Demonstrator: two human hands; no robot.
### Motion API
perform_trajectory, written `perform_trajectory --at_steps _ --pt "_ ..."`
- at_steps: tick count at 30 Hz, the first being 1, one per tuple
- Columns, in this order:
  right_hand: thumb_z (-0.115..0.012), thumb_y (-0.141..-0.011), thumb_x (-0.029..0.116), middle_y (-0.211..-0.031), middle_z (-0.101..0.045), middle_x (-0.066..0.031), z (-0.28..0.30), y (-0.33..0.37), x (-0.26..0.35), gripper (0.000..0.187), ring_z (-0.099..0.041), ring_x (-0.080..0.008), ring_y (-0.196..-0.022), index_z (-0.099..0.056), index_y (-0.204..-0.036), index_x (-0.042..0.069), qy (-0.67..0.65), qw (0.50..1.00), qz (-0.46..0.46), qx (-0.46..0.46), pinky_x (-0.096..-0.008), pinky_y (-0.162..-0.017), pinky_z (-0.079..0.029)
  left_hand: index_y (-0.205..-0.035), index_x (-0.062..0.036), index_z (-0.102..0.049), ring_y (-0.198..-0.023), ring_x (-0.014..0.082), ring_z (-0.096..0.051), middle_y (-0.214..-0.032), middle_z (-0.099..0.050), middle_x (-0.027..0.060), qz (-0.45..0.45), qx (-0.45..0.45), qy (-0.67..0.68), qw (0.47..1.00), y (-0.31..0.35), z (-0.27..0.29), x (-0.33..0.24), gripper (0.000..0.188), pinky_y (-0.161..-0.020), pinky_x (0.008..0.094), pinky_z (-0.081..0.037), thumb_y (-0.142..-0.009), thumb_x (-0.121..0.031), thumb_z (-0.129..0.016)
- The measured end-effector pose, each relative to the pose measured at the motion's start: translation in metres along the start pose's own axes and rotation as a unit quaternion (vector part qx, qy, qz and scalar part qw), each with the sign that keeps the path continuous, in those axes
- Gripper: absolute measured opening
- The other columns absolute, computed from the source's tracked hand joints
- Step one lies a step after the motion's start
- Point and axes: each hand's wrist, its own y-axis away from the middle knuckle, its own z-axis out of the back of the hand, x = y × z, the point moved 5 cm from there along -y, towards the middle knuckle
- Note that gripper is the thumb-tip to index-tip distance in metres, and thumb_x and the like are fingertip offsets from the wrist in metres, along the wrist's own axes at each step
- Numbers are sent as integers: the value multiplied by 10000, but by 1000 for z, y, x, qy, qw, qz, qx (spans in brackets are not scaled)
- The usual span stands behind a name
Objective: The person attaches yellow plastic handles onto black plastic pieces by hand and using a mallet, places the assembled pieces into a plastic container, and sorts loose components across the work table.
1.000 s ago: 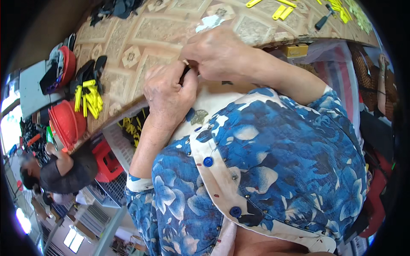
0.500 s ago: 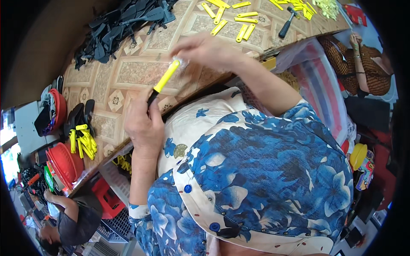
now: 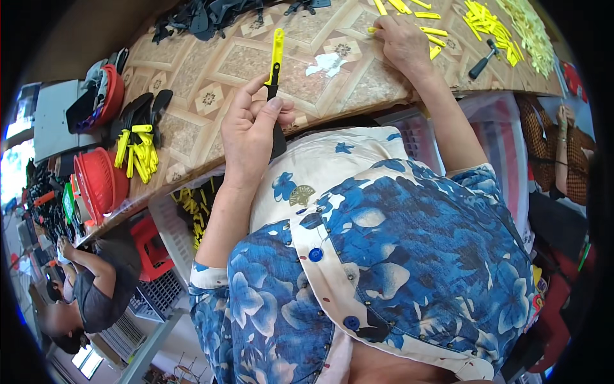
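A black tool with a yellow handle (image 3: pixel 277 59) points nearly upright from the left hand (image 3: pixel 251 131), gripped between thumb and fingers at a patterned table's (image 3: pixel 236 64) near edge. The right hand (image 3: pixel 404 45) is among scattered yellow handles (image 3: pixel 434 31); I cannot tell whether it grasps one. Farther right lies a hammer (image 3: pixel 480 65).

The left hand's grip (image 3: pixel 248 134) hides part of the yellow-handled tool (image 3: pixel 277 54). The right hand's grip (image 3: pixel 403 46) partly covers one yellow piece (image 3: pixel 371 30). The dark pile (image 3: pixel 201 18) is cut above.

Blue floral shirt (image 3: pixel 422 243), blue buttons (image 3: pixel 316 255), cuffs (image 3: pixel 208 276) apparently cream.
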Motion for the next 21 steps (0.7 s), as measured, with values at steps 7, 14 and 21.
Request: perform_trajectory --at_steps 7,14,21 --pt "-519 -1011 106 -755 -560 35 -10 -31 35 196 -471 -46 -588 -626 -1164 46 -624 695 -356 36 -206 -505 -380 -1416 23 -390 -748 224 -723 -948 -703 214 58 27 107 992 -4 -1 9 477 -659 331 -612 -982 -60 -569" --pt "-513 -1032 95 -827 -596 41 17 -56 113 213 -525 -5 -660 -659 -1179 48 -673 694 -234 100 -163 -562 -441 -1360 19 -397 -729 258 -724 -946 -690 236 118 23 148 982 -10 -8 14 423 -619 339 -625 -977 -50 -564" --pt "-549 -1020 131 -773 -615 -3 -12 -54 131 207 -574 -33 -613 -691 -1125 23 -739 632 -226 61 -192 -555 -517 -1348 36 -387 -705 224 -714 -949 -698 237 118 43 149 981 -10 -13 9 408 -580 305 -609 -983 -47 -550"
